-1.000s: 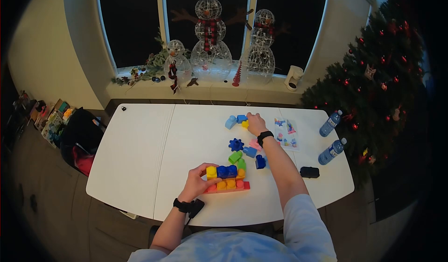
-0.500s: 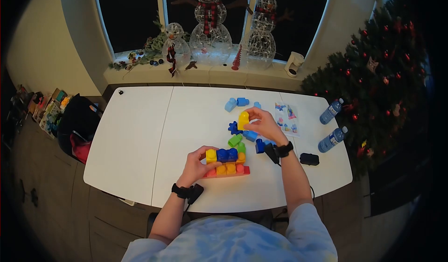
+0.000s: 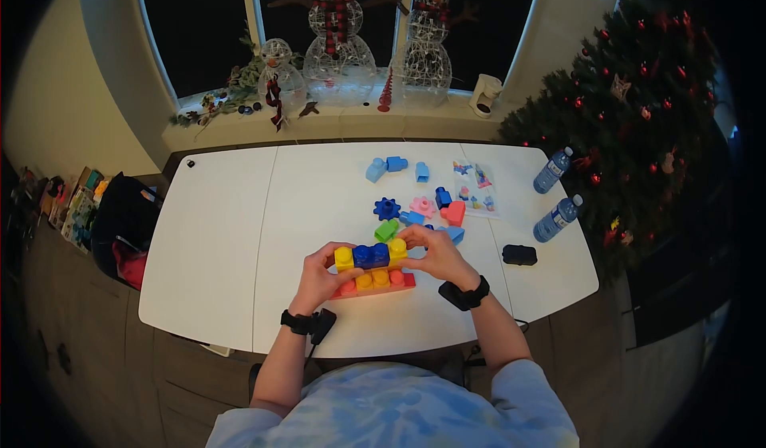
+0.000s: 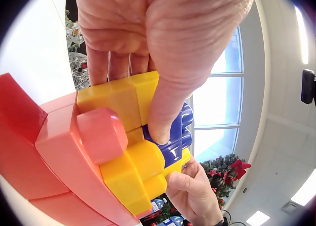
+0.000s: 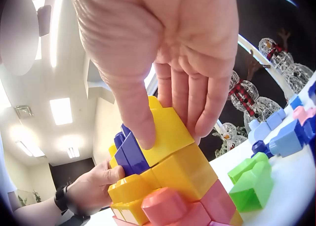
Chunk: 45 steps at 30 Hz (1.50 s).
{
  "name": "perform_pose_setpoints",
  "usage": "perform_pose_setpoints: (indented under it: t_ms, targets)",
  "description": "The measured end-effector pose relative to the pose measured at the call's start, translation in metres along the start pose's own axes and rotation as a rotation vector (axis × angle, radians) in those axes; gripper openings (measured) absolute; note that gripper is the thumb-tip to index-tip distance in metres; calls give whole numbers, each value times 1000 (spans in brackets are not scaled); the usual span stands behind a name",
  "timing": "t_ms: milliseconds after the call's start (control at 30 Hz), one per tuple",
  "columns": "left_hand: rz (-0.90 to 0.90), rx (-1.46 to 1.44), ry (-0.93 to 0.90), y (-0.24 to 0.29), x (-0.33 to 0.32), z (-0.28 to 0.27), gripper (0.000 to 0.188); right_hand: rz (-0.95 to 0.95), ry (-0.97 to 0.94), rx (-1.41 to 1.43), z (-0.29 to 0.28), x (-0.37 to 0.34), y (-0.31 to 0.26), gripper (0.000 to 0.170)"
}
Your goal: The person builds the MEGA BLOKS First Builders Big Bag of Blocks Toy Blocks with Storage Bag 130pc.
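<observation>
Gripping a stack (image 3: 373, 280) by its left end with the left hand (image 3: 319, 276), pinching a yellow block (image 3: 397, 250) atop its right end with the right hand (image 3: 440, 255), just below frame centre.

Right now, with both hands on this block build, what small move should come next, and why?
I'd probably press the right-end yellow block straight down: your right hand pinches it atop an orange block, and your left hand grips the block build at the opposite end. I can't tell whether that yellow block is fully seated.
</observation>
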<state>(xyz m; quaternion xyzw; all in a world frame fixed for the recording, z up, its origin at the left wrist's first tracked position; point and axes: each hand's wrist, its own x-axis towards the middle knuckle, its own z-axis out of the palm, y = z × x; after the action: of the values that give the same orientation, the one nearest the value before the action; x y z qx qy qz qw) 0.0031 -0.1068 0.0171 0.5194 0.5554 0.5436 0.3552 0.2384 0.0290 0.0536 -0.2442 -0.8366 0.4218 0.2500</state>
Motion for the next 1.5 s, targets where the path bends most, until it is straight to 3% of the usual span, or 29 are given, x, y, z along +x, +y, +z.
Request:
perform_pose_setpoints:
  t_ms: [400,500,567,667,700,833,900,1033,1133,1233,1300,1433,1500]
  targets:
    - [6,11,0,1,0,0,44,-8,-14,-27,1,-2,-2,40]
    - [-28,-9,-14,0,0,-1,46,-17,-50,-14,-4,0,2,46]
    - [-41,-27,-11,-1,0,-1,46,-5,-249,-6,-22,3,5,53]
    - [-19,-21,-15,0,0,-1,46,119,-274,12,-37,15,38,61]
    - [-18,-21,-12,-1,-1,-1,46,219,-235,-94,-36,21,49,54]
    - [-20,-14,-14,-3,1,-1,46,217,-187,-322,1,29,71,38]
    - [-30,-14,-14,-2,0,-1,46,101,51,-521,19,20,77,21]
    - [-15,-2,-17,0,0,-2,45,201,-9,-589,26,22,76,19]
    - [-3,-20,-16,-2,0,-1,45,101,18,-551,25,21,82,22]
    - [21,-34,-4,-6,1,0,44,117,-62,-472,12,16,77,30]
    - [33,-30,6,-7,0,0,44,25,-188,-469,5,7,75,37]
    - [20,-18,-9,-5,1,0,46,62,-267,-455,10,-5,62,42]
    - [14,-22,-7,-4,0,0,46,125,-194,-460,12,-4,58,45]
